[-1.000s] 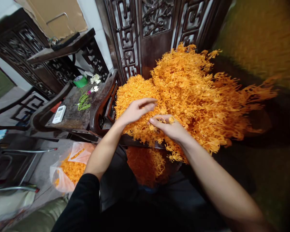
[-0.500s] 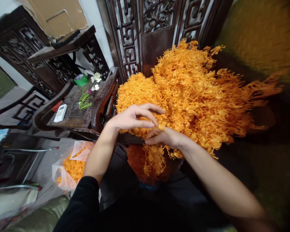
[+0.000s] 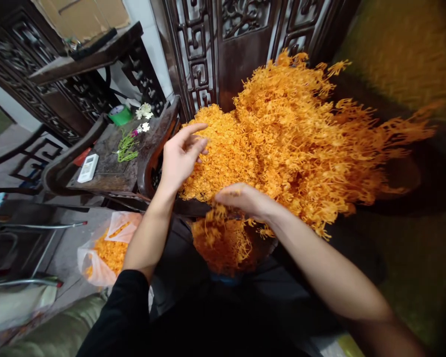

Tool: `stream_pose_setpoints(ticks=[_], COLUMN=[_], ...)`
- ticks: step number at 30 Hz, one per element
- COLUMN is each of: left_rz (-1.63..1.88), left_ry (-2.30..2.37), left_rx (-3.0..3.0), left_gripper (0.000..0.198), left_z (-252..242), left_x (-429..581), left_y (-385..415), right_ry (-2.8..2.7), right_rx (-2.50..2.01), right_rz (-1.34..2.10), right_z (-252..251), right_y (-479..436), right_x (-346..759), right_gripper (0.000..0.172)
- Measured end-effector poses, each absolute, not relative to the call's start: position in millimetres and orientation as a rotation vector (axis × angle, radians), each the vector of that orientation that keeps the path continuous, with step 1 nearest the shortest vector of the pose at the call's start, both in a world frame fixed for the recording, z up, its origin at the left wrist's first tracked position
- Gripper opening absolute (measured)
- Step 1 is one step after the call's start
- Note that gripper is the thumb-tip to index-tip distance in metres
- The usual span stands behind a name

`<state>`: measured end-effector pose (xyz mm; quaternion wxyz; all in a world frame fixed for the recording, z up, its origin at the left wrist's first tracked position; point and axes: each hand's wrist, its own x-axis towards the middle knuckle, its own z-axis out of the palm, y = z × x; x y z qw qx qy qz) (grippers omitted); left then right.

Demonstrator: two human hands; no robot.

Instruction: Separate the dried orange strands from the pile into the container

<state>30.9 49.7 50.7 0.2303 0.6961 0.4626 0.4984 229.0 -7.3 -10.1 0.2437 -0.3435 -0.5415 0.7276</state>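
My left hand [image 3: 180,156] hovers by the left edge of a tight orange heap [image 3: 223,144]; its thumb and fingers are apart and nothing shows between them. Closed on a few orange stringy pieces [image 3: 217,215], my right hand [image 3: 245,198] is lower and nearer to me. Those pieces hang down from its fingertips over a reddish bowl-like container [image 3: 204,243], which has more orange strands in it. To the right rises a larger, looser pile of orange stringy pieces [image 3: 301,139] with splayed tips. The right fingertips are partly hidden.
On a dark wooden chair seat [image 3: 107,171] to the left are a white remote [image 3: 88,168], a green tape roll [image 3: 120,114], green stems [image 3: 127,147] and white flowers [image 3: 144,111]. A plastic bag [image 3: 92,263] with orange pieces stands on the floor. Carved wooden panels [image 3: 241,64] rise behind.
My left hand has moved left and up, away from my right hand. The right hand has shifted slightly left, with orange strands now hanging from it. The view has moved slightly.
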Motion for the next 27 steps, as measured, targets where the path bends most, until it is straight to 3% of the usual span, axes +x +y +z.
stream_pose_setpoints(ticks=[4, 7, 11, 13, 17, 23, 27], left_rz=[1.118, 0.865, 0.516, 0.44, 0.448, 0.674, 0.908], left_ry=[1.087, 0.999, 0.999, 0.959, 0.883, 0.813, 0.749], left_rx=[2.321, 2.704, 3.072, 3.167, 3.199, 3.095, 2.953], left_gripper=[0.015, 0.02, 0.041, 0.039, 0.028, 0.02, 0.018], left_z=[63, 61, 49, 43, 41, 45, 45], left_x=[36, 43, 43, 41, 32, 27, 28], left_y=[19, 4, 3, 5, 10, 8, 7], right_ry=[-0.905, -0.77, -0.735, -0.749, -0.896, -1.609, -1.621], right_rx=[-0.854, -0.787, -0.785, -0.785, -0.889, -1.204, -1.204], right_rz=[1.954, 1.902, 1.902, 1.919, 1.916, 1.334, 1.362], right_z=[-8, -7, -9, -9, -10, -7, -5], right_y=[3, 6, 6, 5, 4, 4, 4], right_x=[234, 234, 231, 230, 232, 243, 249], right_gripper=[0.044, 0.038, 0.043, 0.044, 0.048, 0.065, 0.066])
